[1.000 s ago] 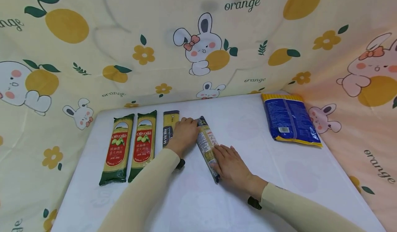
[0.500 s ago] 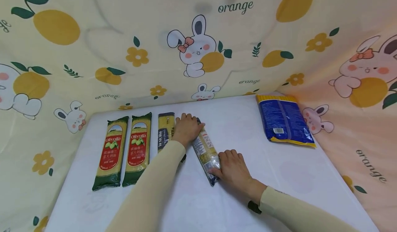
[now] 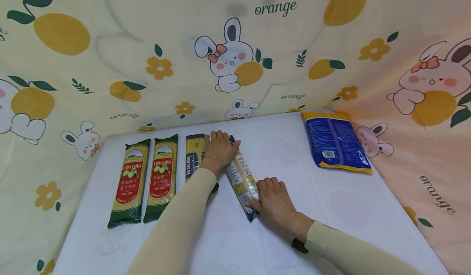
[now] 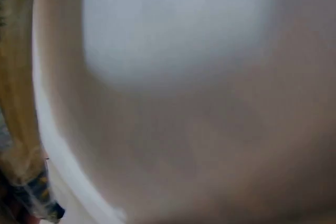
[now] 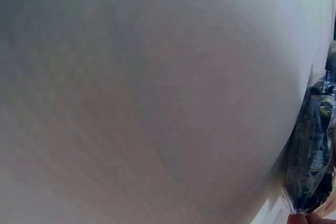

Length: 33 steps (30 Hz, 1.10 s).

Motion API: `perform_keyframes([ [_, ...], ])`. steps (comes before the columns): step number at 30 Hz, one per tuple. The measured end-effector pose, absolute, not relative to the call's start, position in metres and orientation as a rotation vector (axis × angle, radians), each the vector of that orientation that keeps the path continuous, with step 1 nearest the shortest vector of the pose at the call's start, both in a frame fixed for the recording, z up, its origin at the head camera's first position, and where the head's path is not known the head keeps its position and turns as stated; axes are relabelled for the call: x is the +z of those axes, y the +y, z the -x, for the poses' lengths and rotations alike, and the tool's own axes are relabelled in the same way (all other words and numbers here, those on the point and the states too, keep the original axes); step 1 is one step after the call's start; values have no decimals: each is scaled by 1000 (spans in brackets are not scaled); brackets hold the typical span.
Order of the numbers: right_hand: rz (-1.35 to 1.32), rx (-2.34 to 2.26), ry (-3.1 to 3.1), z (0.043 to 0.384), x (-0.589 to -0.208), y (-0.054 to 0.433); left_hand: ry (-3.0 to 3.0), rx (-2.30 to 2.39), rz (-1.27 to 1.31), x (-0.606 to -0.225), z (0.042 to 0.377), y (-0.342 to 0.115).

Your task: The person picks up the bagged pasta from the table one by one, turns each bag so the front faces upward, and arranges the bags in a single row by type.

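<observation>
A slim pasta packet [image 3: 242, 177] with yellow contents and dark ends lies slanted on the white table, printed back facing up. My left hand [image 3: 219, 150] holds its far end, thumb across the top. Near the close end, my right hand [image 3: 276, 199] grips the same packet with its thumb on the upper face. A la Sicilia pasta packet [image 3: 193, 154] lies left of the left hand, partly covered by hand and sleeve. In the left wrist view a pasta packet [image 4: 20, 87] shows along the edge; the right wrist view shows a dark crinkled packet end [image 5: 312, 156] beside fingertips.
Two red-and-green Olivoilà pasta packets, the outer [image 3: 129, 183] and the inner [image 3: 160, 177], lie side by side at left. A blue bag with yellow edges [image 3: 336, 140] lies at the back right. A printed cloth [image 3: 176, 42] hangs behind the table [image 3: 353, 226].
The right hand has slid toward the packet's near end, its thumb now over the top. The left hand's thumb has come across the far end. The whole view has shifted slightly.
</observation>
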State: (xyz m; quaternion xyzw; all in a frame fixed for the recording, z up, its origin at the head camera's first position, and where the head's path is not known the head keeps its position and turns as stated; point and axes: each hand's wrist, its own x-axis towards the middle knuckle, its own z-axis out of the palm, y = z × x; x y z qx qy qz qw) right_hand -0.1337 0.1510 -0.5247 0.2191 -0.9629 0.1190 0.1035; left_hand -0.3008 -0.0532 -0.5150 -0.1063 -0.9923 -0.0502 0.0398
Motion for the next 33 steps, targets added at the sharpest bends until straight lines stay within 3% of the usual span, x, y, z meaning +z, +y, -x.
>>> perform_keyframes([
  [12,-467,359,-2965,145,-516,152,-2472,-229,554,-481,302,-69],
  [33,-599,338,-2714,163,-509,140,-2477,-230,458,-452,294,-87],
])
